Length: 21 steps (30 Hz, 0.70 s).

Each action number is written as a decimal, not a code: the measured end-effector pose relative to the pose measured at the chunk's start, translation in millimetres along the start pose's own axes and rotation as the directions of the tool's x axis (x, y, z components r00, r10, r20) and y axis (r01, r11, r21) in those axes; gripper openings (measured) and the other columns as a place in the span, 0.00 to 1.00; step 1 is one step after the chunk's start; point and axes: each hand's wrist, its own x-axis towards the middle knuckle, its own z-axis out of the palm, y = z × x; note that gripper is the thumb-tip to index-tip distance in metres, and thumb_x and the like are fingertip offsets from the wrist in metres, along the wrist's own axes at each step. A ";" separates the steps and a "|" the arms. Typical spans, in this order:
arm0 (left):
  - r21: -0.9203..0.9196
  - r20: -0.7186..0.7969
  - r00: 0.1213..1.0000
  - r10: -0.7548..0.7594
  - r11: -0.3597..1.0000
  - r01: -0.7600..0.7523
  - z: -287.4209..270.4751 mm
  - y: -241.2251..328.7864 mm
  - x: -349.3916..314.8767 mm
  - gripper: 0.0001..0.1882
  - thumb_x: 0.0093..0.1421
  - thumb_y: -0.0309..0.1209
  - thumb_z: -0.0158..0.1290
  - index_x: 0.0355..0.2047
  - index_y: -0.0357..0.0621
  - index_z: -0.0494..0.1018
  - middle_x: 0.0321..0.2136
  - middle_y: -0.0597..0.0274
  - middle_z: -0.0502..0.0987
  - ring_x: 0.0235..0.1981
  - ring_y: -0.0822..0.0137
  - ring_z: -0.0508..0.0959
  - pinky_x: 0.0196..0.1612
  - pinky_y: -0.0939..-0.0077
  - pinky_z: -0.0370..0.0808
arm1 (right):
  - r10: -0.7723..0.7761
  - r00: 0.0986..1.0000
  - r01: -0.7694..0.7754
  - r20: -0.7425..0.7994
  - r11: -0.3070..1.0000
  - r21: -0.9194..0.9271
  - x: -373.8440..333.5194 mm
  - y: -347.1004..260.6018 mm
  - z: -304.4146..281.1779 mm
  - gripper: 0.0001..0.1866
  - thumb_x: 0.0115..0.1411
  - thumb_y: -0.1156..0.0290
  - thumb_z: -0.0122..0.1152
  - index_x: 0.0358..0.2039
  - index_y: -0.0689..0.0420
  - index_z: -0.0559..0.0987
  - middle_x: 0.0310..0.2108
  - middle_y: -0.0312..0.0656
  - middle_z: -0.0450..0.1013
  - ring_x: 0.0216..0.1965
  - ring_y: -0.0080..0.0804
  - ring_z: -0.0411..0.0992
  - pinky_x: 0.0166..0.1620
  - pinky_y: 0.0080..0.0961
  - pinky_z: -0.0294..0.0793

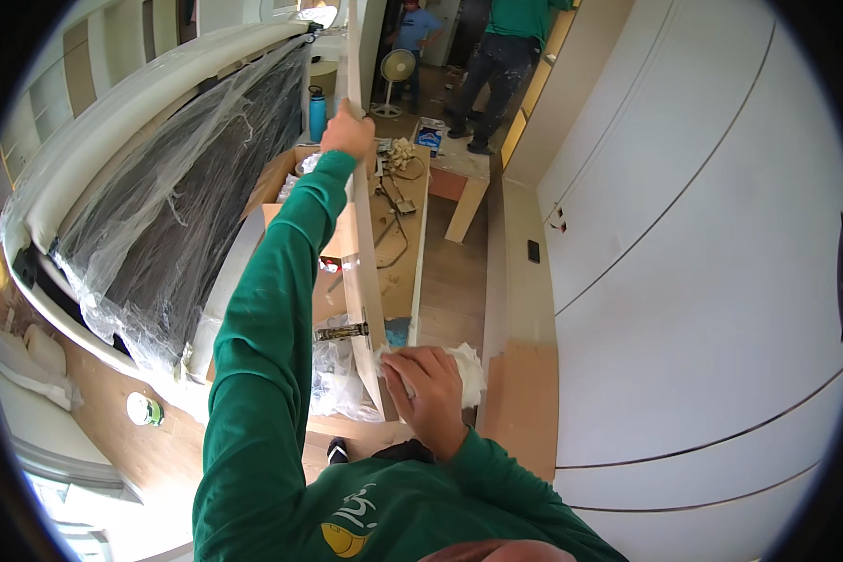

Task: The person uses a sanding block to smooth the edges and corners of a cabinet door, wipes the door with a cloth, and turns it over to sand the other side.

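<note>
A long pale wooden panel stands on edge in front of me and runs away from my body. My left hand, arm stretched out, is closed over its upper edge toward the far part. Close to my chest, my right hand is closed on a white cloth, with the fingers at the panel's near end. The cloth bulges out on the hand's right side. A metal hinge sits on the panel's left face. Just left of my left hand is a blue bottle.
Clear plastic sheeting covers a curved dark piece at left. Tools and cords lie on a workbench. A phone rests on a ledge beside white wall panels. A person stands on a bench; another is near a fan.
</note>
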 end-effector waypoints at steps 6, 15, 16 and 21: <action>-0.025 0.049 0.999 -0.016 1.000 0.017 3.4 3.8 1.5 0.38 0.61 0.45 0.58 0.70 0.48 0.66 0.56 0.37 0.82 0.57 0.36 0.81 0.63 0.47 0.77 | 0.069 0.996 -0.070 0.049 0.997 0.027 -19.2 -6.1 -13.9 0.09 0.55 0.77 0.76 0.38 0.56 0.87 0.36 0.39 0.82 0.37 0.42 0.78 0.42 0.39 0.76; -0.009 -0.012 0.999 0.041 0.999 -0.041 5.0 -9.0 18.6 0.38 0.59 0.47 0.58 0.68 0.42 0.69 0.57 0.35 0.81 0.58 0.35 0.81 0.64 0.48 0.76 | 0.072 0.993 -0.066 -0.089 0.995 0.073 2.7 2.3 8.0 0.09 0.52 0.79 0.76 0.35 0.57 0.87 0.34 0.41 0.83 0.35 0.42 0.79 0.40 0.37 0.78; -0.008 -0.010 0.998 0.056 0.998 -0.056 8.7 -9.7 19.1 0.39 0.58 0.47 0.59 0.67 0.41 0.70 0.57 0.34 0.81 0.58 0.35 0.80 0.64 0.48 0.76 | 0.098 0.993 -0.092 -0.071 0.992 0.080 -11.4 -0.8 2.5 0.09 0.52 0.79 0.76 0.35 0.57 0.87 0.34 0.41 0.83 0.35 0.43 0.79 0.40 0.37 0.78; -0.022 0.074 0.993 0.089 0.996 -0.088 8.2 -3.1 10.1 0.30 0.71 0.40 0.51 0.66 0.33 0.65 0.50 0.33 0.83 0.50 0.35 0.83 0.54 0.39 0.80 | 0.074 0.997 -0.073 -0.021 0.996 0.050 -4.5 0.8 3.9 0.11 0.52 0.79 0.76 0.37 0.57 0.86 0.36 0.39 0.82 0.35 0.41 0.78 0.40 0.37 0.76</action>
